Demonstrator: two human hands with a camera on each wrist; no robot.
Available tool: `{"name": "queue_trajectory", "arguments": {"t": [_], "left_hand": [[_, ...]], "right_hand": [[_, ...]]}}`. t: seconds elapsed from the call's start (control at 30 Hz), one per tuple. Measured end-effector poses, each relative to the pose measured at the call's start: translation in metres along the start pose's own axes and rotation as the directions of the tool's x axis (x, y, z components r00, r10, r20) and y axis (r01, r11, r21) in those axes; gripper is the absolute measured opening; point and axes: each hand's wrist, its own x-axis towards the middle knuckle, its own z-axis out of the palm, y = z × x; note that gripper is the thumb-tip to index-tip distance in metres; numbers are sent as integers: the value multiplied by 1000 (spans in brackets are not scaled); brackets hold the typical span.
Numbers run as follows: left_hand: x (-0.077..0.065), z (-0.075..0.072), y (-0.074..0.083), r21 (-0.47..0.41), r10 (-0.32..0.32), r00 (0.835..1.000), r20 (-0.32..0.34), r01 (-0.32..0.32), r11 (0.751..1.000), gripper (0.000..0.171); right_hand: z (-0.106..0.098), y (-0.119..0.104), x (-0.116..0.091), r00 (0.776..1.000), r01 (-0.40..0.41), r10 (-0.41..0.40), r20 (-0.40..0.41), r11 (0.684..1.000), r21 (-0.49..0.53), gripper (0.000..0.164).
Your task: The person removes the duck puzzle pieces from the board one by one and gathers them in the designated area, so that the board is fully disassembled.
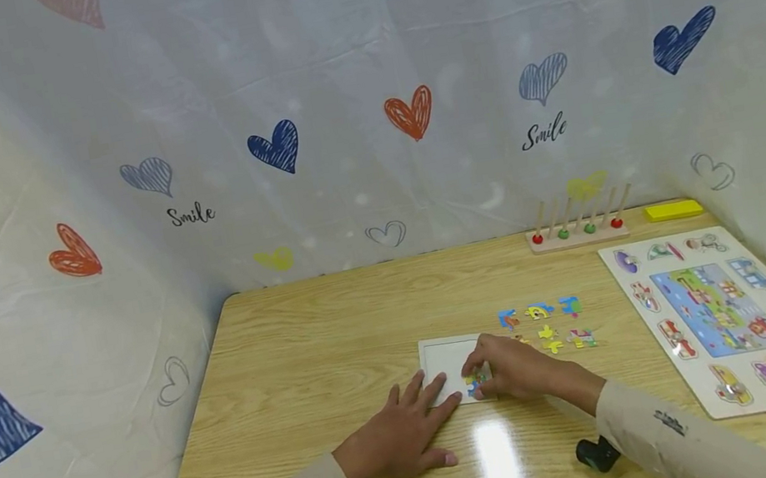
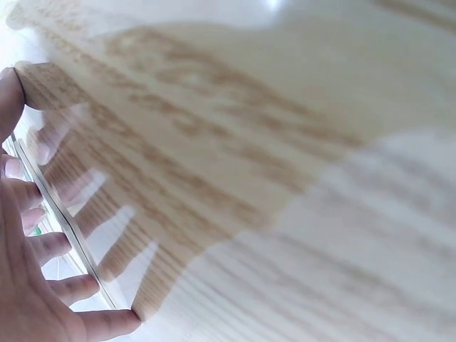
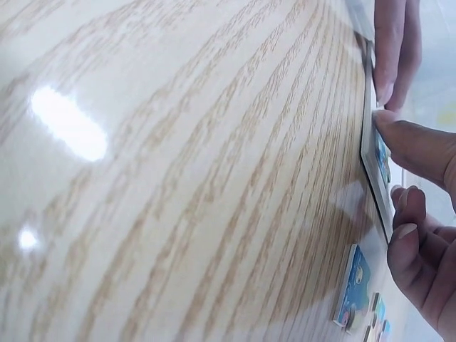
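A small white puzzle tray [image 1: 440, 354] with a raised border lies flat on the wooden table. My left hand [image 1: 402, 432] rests over its left side with fingers spread, the fingertips on the tray and its near edge. At the tray's lower right corner my right hand [image 1: 518, 367] pinches a colourful puzzle piece [image 1: 473, 384] between thumb and curled fingers. In the right wrist view the piece [image 3: 382, 157] lies low within the border, thumb at one end. How firmly it is held cannot be seen. Several loose pieces [image 1: 539, 312] lie right of the tray, one partly behind my right hand.
A large picture peg board [image 1: 623, 292] lies at the right. Behind it stand a wooden peg rack [image 1: 578, 238] with red and green beads and a yellow block [image 1: 673, 211]. A black object [image 1: 597, 454] shows by my right sleeve. A heart-printed curtain [image 1: 345, 194] encloses the table.
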Motion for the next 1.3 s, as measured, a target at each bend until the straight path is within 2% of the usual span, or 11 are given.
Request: {"name": "queue_trajectory", "arguments": {"t": [0.5, 0.73, 0.93, 1.13, 1.3], "left_hand": [[0, 0, 0, 22, 0, 1000, -8, 0, 1000, 78], [0, 0, 0, 2, -1, 1000, -6, 1, 1000, 78], [-1, 2, -1, -6, 2, 1000, -9, -2, 1000, 78], [-1, 2, 0, -14, -4, 1000, 0, 4, 1000, 78], [-1, 2, 0, -11, -2, 1000, -2, 2, 1000, 78]], "right_hand": [[-4, -1, 0, 996, 62, -65, 69, 997, 46, 15], [-4, 0, 1, 996, 51, -53, 75, 998, 21, 29], [-4, 3, 5, 994, 66, -67, 81, 998, 22, 22], [-3, 8, 9, 986, 114, -125, 112, 988, 103, 17], [-5, 7, 8, 978, 140, -160, 135, 980, 141, 24]]}}
